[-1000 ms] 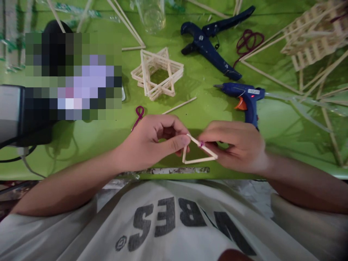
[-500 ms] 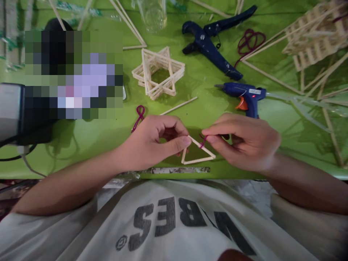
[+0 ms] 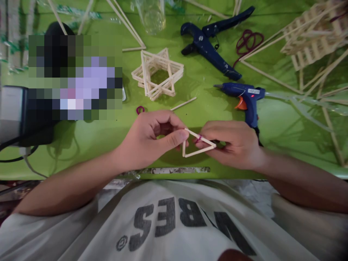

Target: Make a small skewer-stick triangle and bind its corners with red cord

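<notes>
My left hand (image 3: pixel 152 137) pinches the top corner of a small triangle of wooden sticks (image 3: pixel 196 152) just above the near edge of the green table (image 3: pixel 87 145). My right hand (image 3: pixel 231 143) is closed on the triangle's right side, where a purple string (image 3: pixel 198 138) wraps round the upper stick. Both hands hold the triangle a little above the table.
A star of stacked sticks (image 3: pixel 157 74) lies beyond my hands, with a loose stick (image 3: pixel 183 104) and a purple loop (image 3: pixel 140 109) near it. A blue glue gun (image 3: pixel 244 99), a blue cutter (image 3: pixel 209 43), dark red cord (image 3: pixel 248 39), long sticks and a stick frame (image 3: pixel 312 36) lie to the right.
The triangle has risen slightly and tilted. My right hand moved back in over the triangle's right side, and the purple string now sits wound on the stick.
</notes>
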